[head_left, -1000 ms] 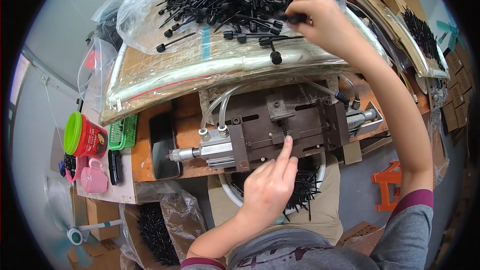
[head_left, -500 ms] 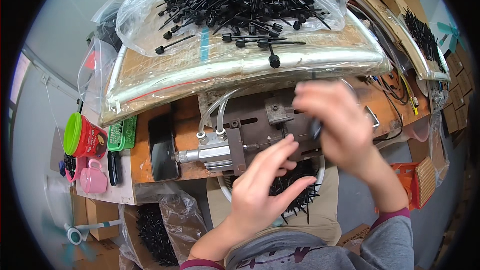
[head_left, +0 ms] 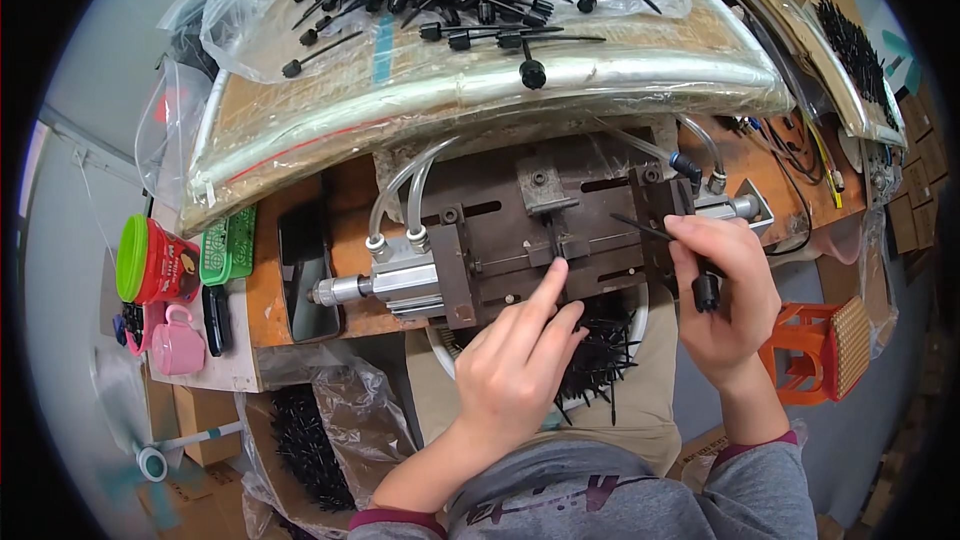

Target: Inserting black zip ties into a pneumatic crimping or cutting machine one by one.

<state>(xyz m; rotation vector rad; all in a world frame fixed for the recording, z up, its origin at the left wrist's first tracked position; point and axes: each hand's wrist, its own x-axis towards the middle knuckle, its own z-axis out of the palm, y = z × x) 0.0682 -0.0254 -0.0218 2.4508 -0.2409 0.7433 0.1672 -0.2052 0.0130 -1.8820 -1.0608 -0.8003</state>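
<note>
My left hand [head_left: 512, 372] reaches over the front of a dark metal fixture [head_left: 505, 285]. Its index finger is stretched out, the tip at a black part [head_left: 557, 245] seated in the middle of the fixture; the other fingers bend loosely. Over the fixture's right end, my right hand [head_left: 735, 295] pinches a black plastic stem with a ribbed knob head [head_left: 706, 293]. The thin stem points up and left, and the knob hangs by the palm. Below the left hand, many similar black stems [head_left: 598, 360] lie in a round white-rimmed container on my lap, partly covered.
Air cylinders [head_left: 408, 285] with clear hoses flank the fixture. Behind it, a raised cardboard-lined tray [head_left: 440, 90] bears a heap of black stems. A black phone [head_left: 305, 270], a green basket [head_left: 230, 245] and a pink mug [head_left: 178, 342] lie left. An orange stool [head_left: 800, 350] stands right.
My right hand has moved right and down, away from the fixture's middle, with the black stem now plainly visible. My left index finger has straightened toward the seated part. The view has shifted slightly.
</note>
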